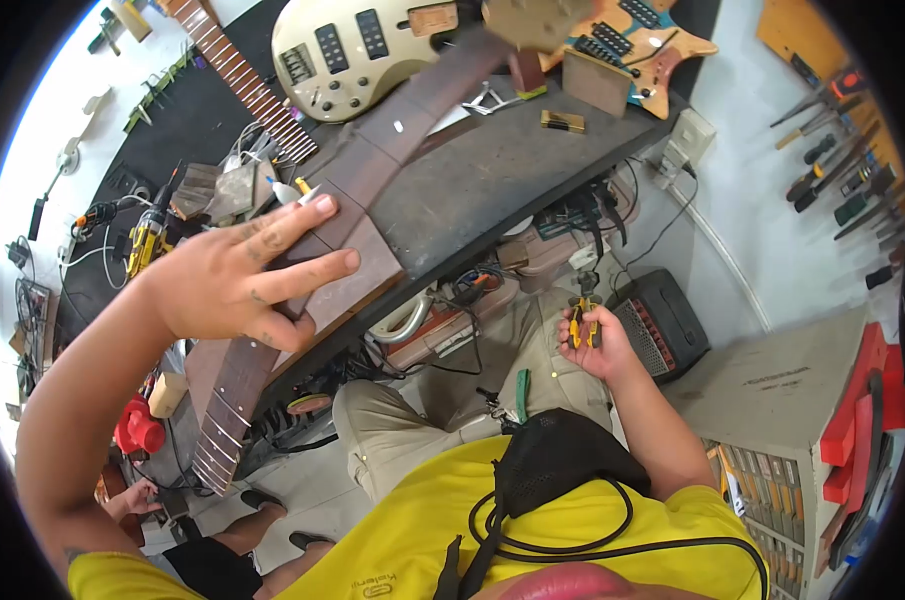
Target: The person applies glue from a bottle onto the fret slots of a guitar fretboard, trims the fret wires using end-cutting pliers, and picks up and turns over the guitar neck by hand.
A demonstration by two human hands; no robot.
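Observation:
A dark guitar neck [392,130] lies diagonally across the bench, its pale headstock [537,22] at the top. Several metal frets show at its lower end; the stretch above my left hand shows slots and no frets. My left hand [242,270] rests on the fretboard with fingers spread, holding nothing. Under the neck is a flat brown wooden board [377,262]. Over my lap, my right hand [604,345] is closed around pliers [584,318] with yellow and black handles, jaws pointing up.
A cream guitar body [347,50], another fretted neck [237,70] and a multicoloured guitar body [627,45] lie along the back of the bench [492,180]. A yellow drill [149,235] is at left. Tools hang on the right wall. Another person's hand [140,495] appears at lower left.

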